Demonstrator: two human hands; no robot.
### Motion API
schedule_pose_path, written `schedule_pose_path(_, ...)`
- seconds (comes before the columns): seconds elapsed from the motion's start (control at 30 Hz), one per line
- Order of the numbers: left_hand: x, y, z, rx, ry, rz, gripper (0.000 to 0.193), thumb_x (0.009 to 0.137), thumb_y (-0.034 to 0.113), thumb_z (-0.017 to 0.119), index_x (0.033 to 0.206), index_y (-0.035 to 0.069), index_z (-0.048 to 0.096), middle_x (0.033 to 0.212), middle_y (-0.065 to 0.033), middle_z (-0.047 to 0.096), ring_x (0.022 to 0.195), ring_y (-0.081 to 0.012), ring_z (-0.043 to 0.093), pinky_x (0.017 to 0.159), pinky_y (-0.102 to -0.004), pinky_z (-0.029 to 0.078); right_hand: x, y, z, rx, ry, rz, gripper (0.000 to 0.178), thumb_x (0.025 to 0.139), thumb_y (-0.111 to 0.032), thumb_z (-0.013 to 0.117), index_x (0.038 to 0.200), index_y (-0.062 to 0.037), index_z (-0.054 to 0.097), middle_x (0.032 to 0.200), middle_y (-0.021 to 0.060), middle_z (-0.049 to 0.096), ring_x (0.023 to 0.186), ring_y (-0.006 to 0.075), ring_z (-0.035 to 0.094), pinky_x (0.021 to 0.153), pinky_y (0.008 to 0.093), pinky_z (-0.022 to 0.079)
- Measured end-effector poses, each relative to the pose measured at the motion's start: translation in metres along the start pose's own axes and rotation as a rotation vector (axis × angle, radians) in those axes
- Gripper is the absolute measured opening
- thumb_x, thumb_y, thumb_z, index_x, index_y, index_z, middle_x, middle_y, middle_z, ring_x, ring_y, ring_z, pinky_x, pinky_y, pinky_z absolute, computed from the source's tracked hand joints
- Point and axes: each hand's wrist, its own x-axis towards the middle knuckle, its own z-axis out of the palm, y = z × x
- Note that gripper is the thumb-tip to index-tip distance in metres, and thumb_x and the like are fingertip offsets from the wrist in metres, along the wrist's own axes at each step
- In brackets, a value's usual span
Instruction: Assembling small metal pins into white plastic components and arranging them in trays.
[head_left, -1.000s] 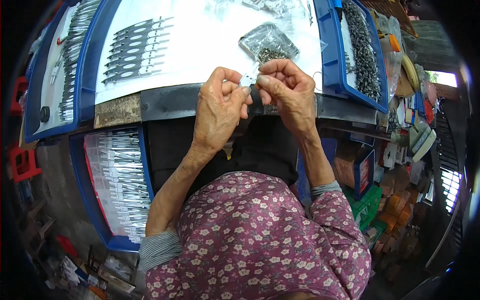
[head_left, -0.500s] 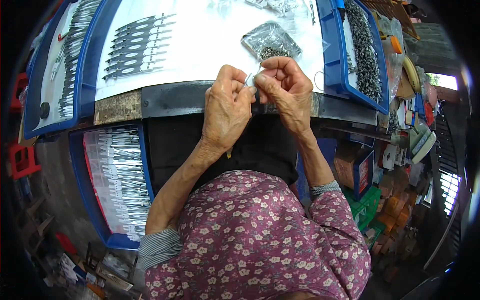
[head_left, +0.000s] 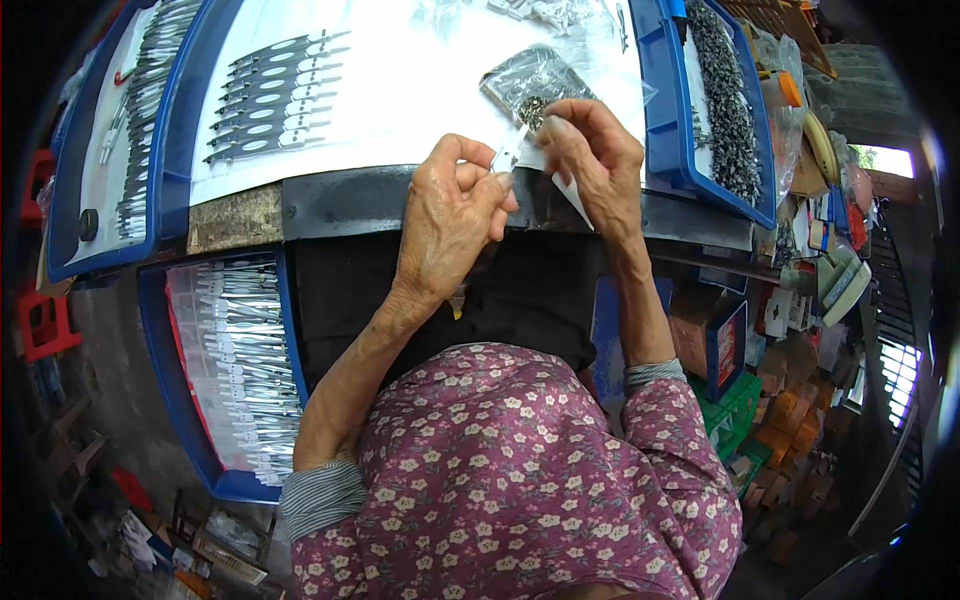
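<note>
Small metal piece [head_left: 507,158] pinched between left hand [head_left: 452,215] and right hand [head_left: 592,160], above bench [head_left: 400,100] edge. Finished row of flat metal parts [head_left: 272,95] laid out at left; bag of tiny fasteners [head_left: 530,85] well stocked, hence work judged partway.

Blue trays [head_left: 655,120], white table sheet [head_left: 400,90], purple floral blouse [head_left: 520,480].

Left hand [head_left: 452,215] and right hand [head_left: 592,160] raised together, fingers pinched, fingertips nearly touching.
</note>
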Motion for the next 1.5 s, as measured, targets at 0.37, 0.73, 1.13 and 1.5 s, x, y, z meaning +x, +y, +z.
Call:
schedule_pose_path(0.37,-0.001,-0.001,-0.003,0.009,0.011,-0.012,0.017,0.082,0.004,0.051,0.094,-0.004,0.043,0.063,-0.0070,0.056,0.048,-0.0062,0.048,0.043,-0.0192,0.039,0.029,0.028,-0.003,-1.023,0.089,-0.411,0.006,0.076,-0.001,0.059,0.082,0.0003,0.058,0.076,0.0129,0.059,0.066,0.0273,0.059,0.058,0.0338,0.046)
schedule_pose_path(0.73,-0.002,0.000,-0.003,0.000,0.006,-0.017,0.015,0.082,0.004,0.052,0.093,-0.003,0.044,0.064,-0.0071,0.056,0.048,-0.0061,0.048,0.043,-0.0194,0.039,0.028,0.022,-0.008,-0.909,0.083,-0.262,0.009,0.079,-0.006,0.053,0.084,0.0016,0.056,0.070,0.0172,0.061,0.063,0.0276,0.062,0.056,0.0353,0.047)
schedule_pose_path(1.13,0.001,0.002,-0.001,-0.025,0.005,-0.021,0.015,0.081,0.003,0.052,0.092,-0.003,0.043,0.064,-0.0071,0.056,0.047,-0.0061,0.047,0.042,-0.0193,0.038,0.028,0.029,-0.018,-0.556,0.065,-0.118,0.013,0.085,-0.008,0.051,0.086,0.0042,0.057,0.069,0.0006,0.054,0.061,0.0050,0.047,0.054,0.0194,0.040)
schedule_pose_path(1.5,0.004,-0.002,0.000,-0.059,0.006,-0.034,0.015,0.081,0.002,0.052,0.092,-0.003,0.043,0.063,-0.0070,0.056,0.047,-0.0060,0.047,0.042,-0.0192,0.038,0.017,0.002,-0.009,-0.160,0.046,-0.059,0.011,0.083,-0.007,0.056,0.086,0.0035,0.058,0.072,0.0035,0.058,0.059,0.0059,0.050,0.053,0.0184,0.040)
